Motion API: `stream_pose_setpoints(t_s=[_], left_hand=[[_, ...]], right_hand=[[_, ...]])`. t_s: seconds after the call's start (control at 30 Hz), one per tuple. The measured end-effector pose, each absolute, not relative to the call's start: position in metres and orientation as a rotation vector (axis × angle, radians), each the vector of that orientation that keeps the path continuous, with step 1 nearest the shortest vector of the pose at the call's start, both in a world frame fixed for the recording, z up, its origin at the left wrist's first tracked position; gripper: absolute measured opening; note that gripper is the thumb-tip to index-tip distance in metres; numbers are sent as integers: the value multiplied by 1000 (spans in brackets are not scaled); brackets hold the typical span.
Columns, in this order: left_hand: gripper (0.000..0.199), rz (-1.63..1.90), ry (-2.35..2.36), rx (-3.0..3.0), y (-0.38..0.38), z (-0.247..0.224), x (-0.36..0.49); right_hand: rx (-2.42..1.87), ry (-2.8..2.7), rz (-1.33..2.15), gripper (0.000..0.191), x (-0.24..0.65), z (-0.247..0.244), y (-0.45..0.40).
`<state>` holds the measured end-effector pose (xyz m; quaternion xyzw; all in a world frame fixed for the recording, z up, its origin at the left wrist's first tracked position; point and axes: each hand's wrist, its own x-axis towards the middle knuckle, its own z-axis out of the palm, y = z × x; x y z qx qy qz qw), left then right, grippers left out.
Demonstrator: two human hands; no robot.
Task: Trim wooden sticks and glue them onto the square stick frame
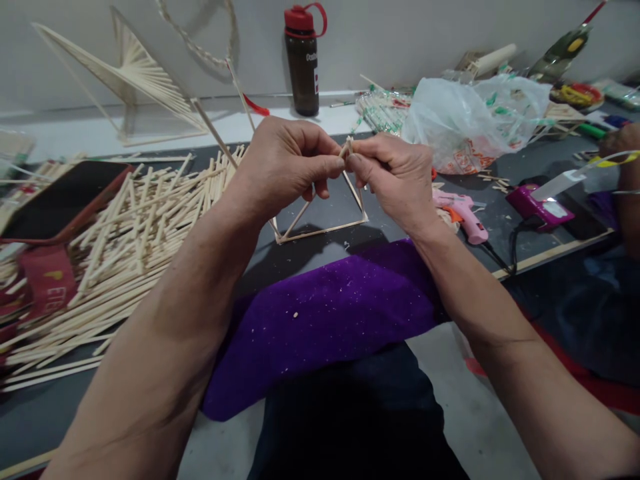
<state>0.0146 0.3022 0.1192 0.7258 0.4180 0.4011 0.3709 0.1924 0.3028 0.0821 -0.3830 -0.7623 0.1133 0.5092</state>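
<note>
My left hand [300,157] and my right hand [393,173] meet over the table. Both are closed, pinching the top joint of a small frame of thin wooden sticks [325,231]. Its base rests on the dark tabletop, and slanted sticks rise from the corners towards my fingertips. Part of the frame is hidden behind my left hand. Two longer sticks [215,133] stand up at an angle behind my left wrist. Below the frame, a purple cloth [330,300] dotted with specks hangs over the table's front edge.
Loose wooden sticks [145,233] pile up at left beside a phone [65,200]. A stick sculpture [125,73] and a dark bottle [303,67] stand behind. At right lie a plastic bag [475,120], a pink glue gun [463,212] and a purple device [540,205]; another person's hand [620,143] is nearby.
</note>
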Motion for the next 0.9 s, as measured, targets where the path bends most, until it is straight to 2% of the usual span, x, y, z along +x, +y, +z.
stream_pose_setpoints(t_s=[0.23, 0.9], left_hand=[[5, 938, 1046, 1898, 302, 122, 12], [4, 969, 1076, 1849, 297, 125, 10]], right_hand=[[-889, -1793, 320, 14, 191, 79, 302], [-866, -1814, 246, 16, 190, 73, 305]])
